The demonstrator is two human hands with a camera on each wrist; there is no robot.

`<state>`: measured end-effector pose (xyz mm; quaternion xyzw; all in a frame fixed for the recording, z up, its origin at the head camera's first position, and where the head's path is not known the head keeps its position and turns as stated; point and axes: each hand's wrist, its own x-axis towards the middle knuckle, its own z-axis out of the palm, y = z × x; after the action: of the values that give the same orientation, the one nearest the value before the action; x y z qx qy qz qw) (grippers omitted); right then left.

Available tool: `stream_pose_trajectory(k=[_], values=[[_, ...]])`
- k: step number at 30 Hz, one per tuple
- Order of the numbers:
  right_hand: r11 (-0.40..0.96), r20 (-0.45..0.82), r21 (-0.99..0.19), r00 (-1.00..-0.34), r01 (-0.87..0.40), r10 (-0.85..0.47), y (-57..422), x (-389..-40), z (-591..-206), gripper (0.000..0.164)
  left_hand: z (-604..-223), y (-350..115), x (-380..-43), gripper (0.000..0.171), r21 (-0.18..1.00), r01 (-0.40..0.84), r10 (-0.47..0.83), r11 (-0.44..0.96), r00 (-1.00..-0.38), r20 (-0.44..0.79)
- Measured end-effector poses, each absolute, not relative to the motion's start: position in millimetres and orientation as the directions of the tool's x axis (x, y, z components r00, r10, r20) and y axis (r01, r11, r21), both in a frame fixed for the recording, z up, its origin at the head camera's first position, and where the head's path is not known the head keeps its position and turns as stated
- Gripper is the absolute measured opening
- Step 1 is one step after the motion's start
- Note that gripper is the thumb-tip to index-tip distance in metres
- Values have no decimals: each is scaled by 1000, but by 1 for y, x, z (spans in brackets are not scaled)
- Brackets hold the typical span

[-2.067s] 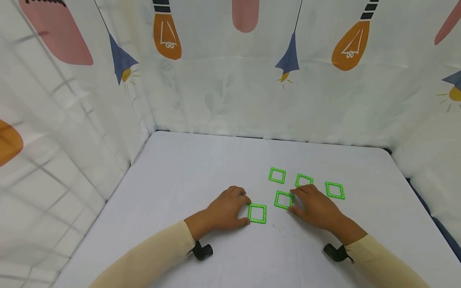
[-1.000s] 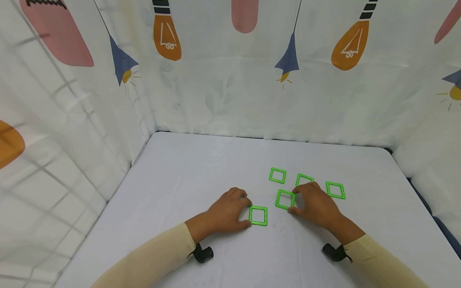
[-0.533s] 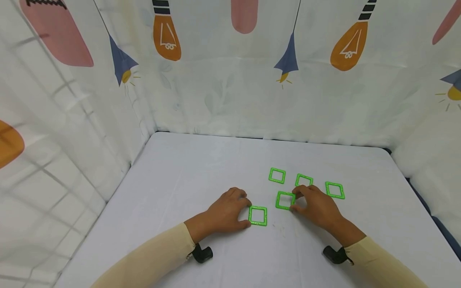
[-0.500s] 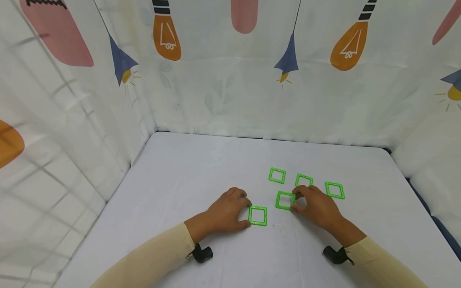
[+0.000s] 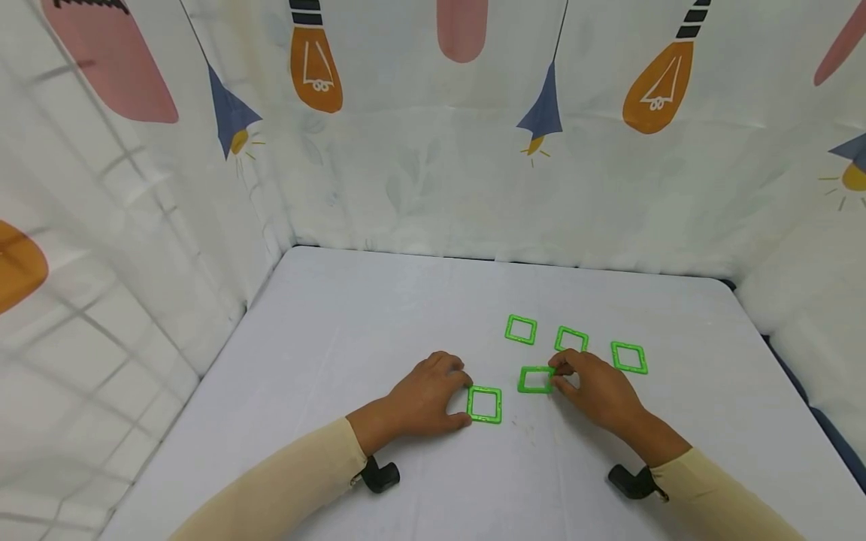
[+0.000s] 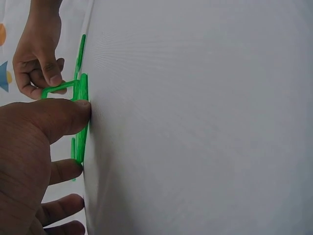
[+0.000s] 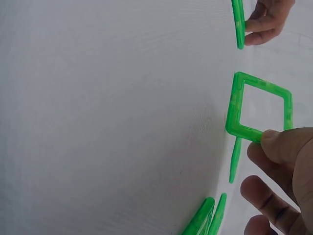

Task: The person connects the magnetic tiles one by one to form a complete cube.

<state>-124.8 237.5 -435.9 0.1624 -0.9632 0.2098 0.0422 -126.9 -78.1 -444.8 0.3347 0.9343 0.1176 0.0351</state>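
My left hand [image 5: 429, 394] holds a green square magnetic tile [image 5: 500, 406] flat on the table, thumb at its near left corner and index finger at its far left corner. In the left wrist view the thumb lies against the tile's rim [image 6: 82, 142]. To the right, my right hand [image 5: 598, 387] pinches a second green square magnetic tile [image 5: 534, 390] by its right edge between thumb and fingers. This one is tilted up from the table, as the right wrist view of the tile [image 7: 234, 105] shows. The two tiles are apart.
Three more green square tiles lie flat farther back: one at the left [image 5: 521, 341], a middle tile [image 5: 573, 330] partly behind the right hand, and one at the right [image 5: 633, 370]. White cloth covers the table [image 5: 379, 300]. A patterned curtain [image 5: 440, 173] hangs behind it.
The right hand's tile has gone from nearly flat to tilted up, and its fingers have drawn closer together on the right edge. The left hand and its tile have barely moved.
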Motion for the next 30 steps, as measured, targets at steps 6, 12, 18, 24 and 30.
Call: stream_pose_trajectory(k=[6, 12, 18, 24, 30], values=[[854, 164, -398, -942, -335, -293, 237, -123, -436, 22, -445, -78, -127, 51, 243, 612, 630, 753, -777, 5], [847, 176, -405, -938, -345, -299, 234, -124, -436, 21, -445, -78, -128, 51, 249, 609, 628, 753, -778, 4], [845, 191, -393, -931, -363, -311, 231, -126, -439, 22, -446, -78, -128, 51, 254, 609, 628, 752, -778, 9], [843, 194, -389, -928, -371, -318, 226, -129, -440, 21, -445, -78, -128, 51, 252, 611, 629, 750, -777, 15], [844, 183, -388, -929, -370, -322, 220, -131, -440, 22, -446, -79, -129, 52, 241, 616, 632, 750, -775, 14]])
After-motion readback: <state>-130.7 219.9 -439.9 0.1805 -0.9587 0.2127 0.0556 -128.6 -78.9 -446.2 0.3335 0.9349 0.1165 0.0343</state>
